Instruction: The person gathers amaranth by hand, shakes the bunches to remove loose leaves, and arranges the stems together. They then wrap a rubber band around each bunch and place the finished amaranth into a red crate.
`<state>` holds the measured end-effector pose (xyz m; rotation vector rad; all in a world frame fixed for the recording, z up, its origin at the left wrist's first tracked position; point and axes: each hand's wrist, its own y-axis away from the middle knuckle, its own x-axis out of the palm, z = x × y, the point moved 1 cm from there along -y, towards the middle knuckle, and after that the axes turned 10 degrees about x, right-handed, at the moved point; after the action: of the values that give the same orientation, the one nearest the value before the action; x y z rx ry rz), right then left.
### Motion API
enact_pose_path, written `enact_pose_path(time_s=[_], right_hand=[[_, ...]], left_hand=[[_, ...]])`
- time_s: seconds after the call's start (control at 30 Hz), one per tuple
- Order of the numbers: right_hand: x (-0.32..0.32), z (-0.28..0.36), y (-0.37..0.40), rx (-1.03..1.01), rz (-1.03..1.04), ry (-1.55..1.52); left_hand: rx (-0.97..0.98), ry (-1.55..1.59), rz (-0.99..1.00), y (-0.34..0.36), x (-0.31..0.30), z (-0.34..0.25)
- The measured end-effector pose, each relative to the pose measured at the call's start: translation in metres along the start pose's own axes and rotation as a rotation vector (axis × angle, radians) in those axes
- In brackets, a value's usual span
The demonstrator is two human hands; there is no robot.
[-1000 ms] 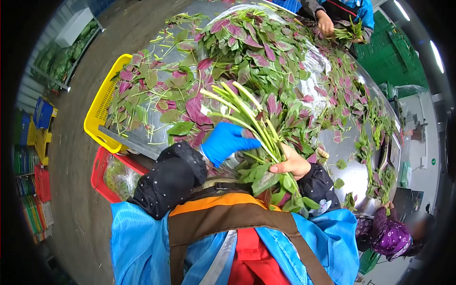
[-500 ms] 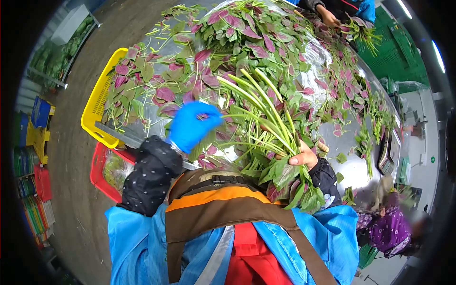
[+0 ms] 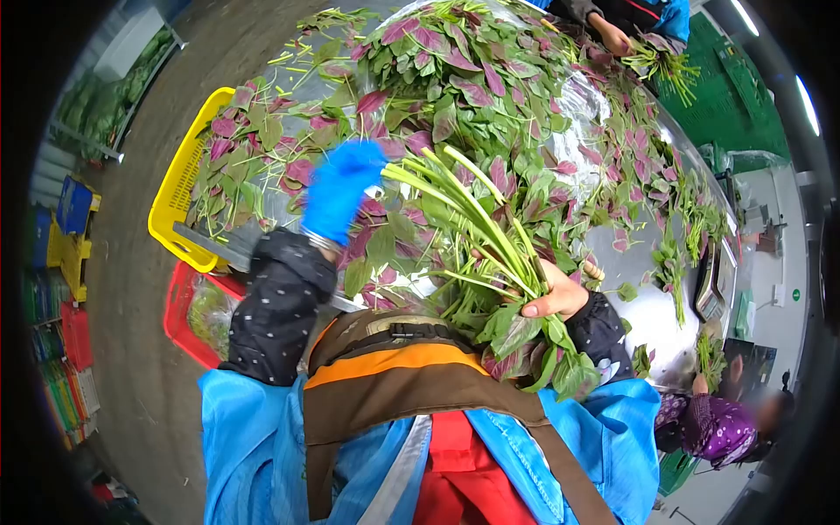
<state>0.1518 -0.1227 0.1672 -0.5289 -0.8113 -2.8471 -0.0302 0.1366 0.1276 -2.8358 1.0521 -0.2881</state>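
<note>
My right hand (image 3: 558, 293) is closed around a bunch of amaranth (image 3: 490, 232), leafy greens with red-purple patches. Its pale green stems point up and to the left, while the leaves (image 3: 525, 337) hang below my fist, near my waist. My left hand (image 3: 341, 192), in a blue glove, is at the cut stem ends of this bunch. Motion blurs its fingers, so whether they grip a stem does not show. Under both hands, loose amaranth leaves and stems (image 3: 302, 171) lie spread over the metal table (image 3: 612, 249).
A large amaranth heap (image 3: 455, 70) rises at the far side. To the left stand a yellow crate (image 3: 171, 197) and a red crate (image 3: 181, 315). A scale (image 3: 713, 293) sits at the right edge. Co-workers' hands (image 3: 615, 39) hold greens at the top right; another person (image 3: 722, 429) is lower right.
My left hand has moved up and slightly left, to the stem ends. The stems in my right hand are gathered closer together. The person at lower right now holds up greens.
</note>
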Motion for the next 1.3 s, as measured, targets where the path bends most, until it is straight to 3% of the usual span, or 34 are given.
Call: enact_pose_path(time_s=[0.03, 0.07, 0.1, 0.17, 0.2, 0.23, 0.3, 0.4, 0.5, 0.57, 0.63, 0.67, 0.7, 0.77, 0.8, 0.9, 0.93, 1.0, 1.03, 1.13, 1.23, 1.3], right_hand=[[0.006, 0.013, 0.002, -0.006, 0.043, 0.041], [0.003, 0.017, 0.004, 0.085, 0.095, 0.094], [0.0, 0.026, 0.002, 0.053, 0.163, 0.343], [-0.003, 0.033, -0.007, 0.034, 0.351, 0.516], [0.0, 0.039, -0.006, 0.198, 0.374, 0.481], [0.007, 0.05, -0.012, 0.05, 0.445, 0.618], [0.012, 0.067, -0.012, 0.237, 0.546, 0.592], [0.014, 0.094, -0.015, 0.329, 0.589, 0.742], [-0.005, 0.098, -0.022, 0.411, 0.53, 0.746], [-0.015, 0.12, -0.03, 0.41, 0.365, 1.033], [-0.003, 0.148, -0.033, 0.095, -0.059, 1.397], [-0.001, 0.154, -0.036, 0.004, -0.357, 1.546], [0.004, 0.16, -0.035, -0.362, -0.537, 1.946], [0.016, 0.151, -0.044, -0.735, -0.436, 1.474], [0.019, 0.131, -0.048, -0.629, -0.337, 1.117], [0.018, 0.045, -0.07, -0.144, -0.385, 0.794], [0.01, 0.002, -0.085, -0.025, -0.392, 0.704], [0.014, -0.054, -0.104, 0.09, -0.316, 0.201], [0.032, -0.049, -0.101, 0.146, -0.322, -0.016], [0.033, -0.08, -0.114, 0.07, -0.339, -0.166], [0.038, -0.086, -0.11, -0.258, -0.41, 0.306], [0.038, -0.084, -0.109, -0.236, -0.404, 0.377]], left_hand=[[0.117, -0.152, -0.126, -0.01, -0.018, 0.002], [0.231, -0.173, -0.073, -0.014, -0.017, -0.029], [0.342, -0.192, -0.018, -0.02, -0.015, -0.073], [0.426, -0.207, 0.527, -0.019, 0.015, -0.112], [0.439, -0.204, 0.747, -0.014, 0.031, -0.107], [0.454, -0.202, 0.968, -0.007, 0.044, -0.097], [-0.064, -0.141, 1.306, 0.012, 0.059, -0.065], [-0.619, 0.07, 1.688, 0.035, 0.06, -0.039], [-0.569, 0.365, 1.532, 0.06, 0.045, -0.015], [-0.728, 0.245, 1.281, 0.058, 0.038, -0.029], [-0.791, 0.184, 1.037, 0.06, 0.034, -0.034], [-0.669, 0.231, 0.884, 0.063, 0.037, -0.033], [-0.698, 0.256, 0.766, 0.069, 0.039, -0.03], [-0.734, 0.31, 0.52, 0.078, 0.04, -0.014], [-0.707, 0.233, 0.49, 0.083, 0.038, 0.009], [-0.738, 0.207, 0.343, 0.102, 0.034, 0.04], [-0.622, 0.183, 0.4, 0.11, 0.033, 0.057], [-0.612, 0.265, 0.337, 0.122, 0.036, 0.055], [-0.61, 0.3, 0.31, 0.127, 0.037, 0.054], [-0.559, 0.298, 0.341, 0.127, 0.037, 0.056], [-0.527, 0.291, 0.374, 0.123, 0.036, 0.058], [-0.562, 0.27, 0.403, 0.124, 0.034, 0.06]])
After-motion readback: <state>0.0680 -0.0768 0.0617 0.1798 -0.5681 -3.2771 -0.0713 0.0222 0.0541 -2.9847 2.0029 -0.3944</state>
